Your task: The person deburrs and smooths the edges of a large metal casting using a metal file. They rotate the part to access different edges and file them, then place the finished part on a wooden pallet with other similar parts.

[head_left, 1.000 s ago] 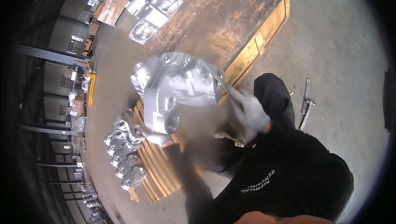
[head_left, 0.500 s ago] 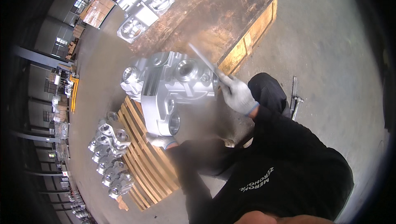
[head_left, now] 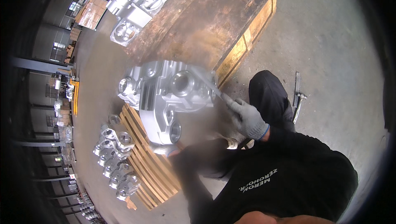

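Observation:
A large silver metal casting with round bores and a ribbed slot fills the middle, in front of the worktable. My right hand, in a white glove, is closed around a long slim file, whose blade lies over the casting's right part. The blade is blurred, and whether it touches the metal I cannot tell. Below the casting's lower-left end, my gloved left hand grips its underside. Most of that hand's fingers are hidden by the metal.
The brown worktable carries more silver castings at its far left. Several smaller castings stand along a slatted wooden pallet at lower left. A hammer-like metal tool lies on the floor, right of my knee.
My right hand has drawn back down and to the right, and the file's blade with it. My left hand stays at the casting's lower end. The whole view has shifted slightly.

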`<state>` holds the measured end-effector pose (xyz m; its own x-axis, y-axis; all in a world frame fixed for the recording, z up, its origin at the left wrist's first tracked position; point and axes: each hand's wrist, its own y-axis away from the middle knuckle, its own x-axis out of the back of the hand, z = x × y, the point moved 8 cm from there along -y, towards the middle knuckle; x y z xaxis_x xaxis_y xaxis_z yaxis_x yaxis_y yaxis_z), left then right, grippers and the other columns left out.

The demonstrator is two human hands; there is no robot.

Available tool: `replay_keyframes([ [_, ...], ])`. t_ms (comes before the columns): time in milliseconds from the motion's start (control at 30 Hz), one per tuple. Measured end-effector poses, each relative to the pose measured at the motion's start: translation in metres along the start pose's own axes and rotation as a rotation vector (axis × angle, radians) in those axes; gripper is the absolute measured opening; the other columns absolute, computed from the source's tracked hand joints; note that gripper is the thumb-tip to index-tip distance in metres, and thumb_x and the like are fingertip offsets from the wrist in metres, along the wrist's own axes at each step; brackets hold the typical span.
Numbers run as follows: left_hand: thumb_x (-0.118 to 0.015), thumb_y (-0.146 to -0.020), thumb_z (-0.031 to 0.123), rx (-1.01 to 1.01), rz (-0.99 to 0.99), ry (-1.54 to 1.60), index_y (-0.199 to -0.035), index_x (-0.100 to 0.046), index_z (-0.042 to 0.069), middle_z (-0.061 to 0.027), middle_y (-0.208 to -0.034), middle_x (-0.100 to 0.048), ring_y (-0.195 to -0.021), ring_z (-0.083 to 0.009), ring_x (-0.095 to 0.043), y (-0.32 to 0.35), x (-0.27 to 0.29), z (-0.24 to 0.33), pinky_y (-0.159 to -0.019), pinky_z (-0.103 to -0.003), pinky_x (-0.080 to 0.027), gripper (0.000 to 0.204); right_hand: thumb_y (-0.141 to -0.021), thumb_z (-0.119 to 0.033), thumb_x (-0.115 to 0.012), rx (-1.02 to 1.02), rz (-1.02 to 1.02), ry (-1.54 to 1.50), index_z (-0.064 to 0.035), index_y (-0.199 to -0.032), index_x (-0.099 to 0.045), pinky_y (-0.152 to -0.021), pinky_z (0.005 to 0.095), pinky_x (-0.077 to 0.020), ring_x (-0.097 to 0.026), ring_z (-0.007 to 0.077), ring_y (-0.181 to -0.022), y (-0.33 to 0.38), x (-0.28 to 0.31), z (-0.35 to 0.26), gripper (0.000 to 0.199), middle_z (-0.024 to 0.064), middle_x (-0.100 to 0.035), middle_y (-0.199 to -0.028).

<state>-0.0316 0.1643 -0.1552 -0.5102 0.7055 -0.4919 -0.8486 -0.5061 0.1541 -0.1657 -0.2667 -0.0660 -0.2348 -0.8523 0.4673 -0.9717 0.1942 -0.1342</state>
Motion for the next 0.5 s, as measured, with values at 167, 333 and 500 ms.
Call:
replay_keyframes([
  [167,-0.049,-0.096,0.045,-0.049,0.037,-0.053,-0.140,-0.059,-0.002,-0.0185,-0.138,-0.064,-0.124,-0.0384,-0.063,0.007,-0.003,0.008,-0.107,-0.051,-0.050,0.065,-0.092,0.002,-0.057,0.166,0.218,-0.112,-0.0077,-0.153,-0.049,-0.081,0.0417,-0.0571,-0.069,0.0437,-0.098,-0.010,0.027,-0.015,0.063,0.0262,-0.065,-0.112],
  [333,-0.049,-0.096,0.045,-0.052,0.023,-0.130,-0.140,-0.059,-0.001,-0.0182,-0.138,-0.064,-0.124,-0.0381,-0.063,0.002,-0.005,0.010,-0.106,-0.050,-0.051,0.064,-0.090,0.003,-0.055,-0.082,-0.065,-0.248,-0.0067,-0.153,-0.049,-0.087,0.0449,-0.0552,-0.066,0.0468,-0.102,-0.007,0.019,-0.005,0.064,0.0280,-0.064,-0.112],
  [500,-0.049,-0.096,0.044,-0.071,0.024,-0.183,-0.139,-0.060,-0.001,-0.0180,-0.137,-0.064,-0.124,-0.0378,-0.063,-0.001,-0.004,0.012,-0.106,-0.050,-0.051,0.064,-0.089,0.005,-0.053,-0.044,-0.015,-0.351,-0.0050,-0.153,-0.049,-0.093,0.0446,-0.0542,-0.068,0.0431,-0.111,-0.013,0.026,-0.002,0.064,0.0282,-0.066,-0.116],
])
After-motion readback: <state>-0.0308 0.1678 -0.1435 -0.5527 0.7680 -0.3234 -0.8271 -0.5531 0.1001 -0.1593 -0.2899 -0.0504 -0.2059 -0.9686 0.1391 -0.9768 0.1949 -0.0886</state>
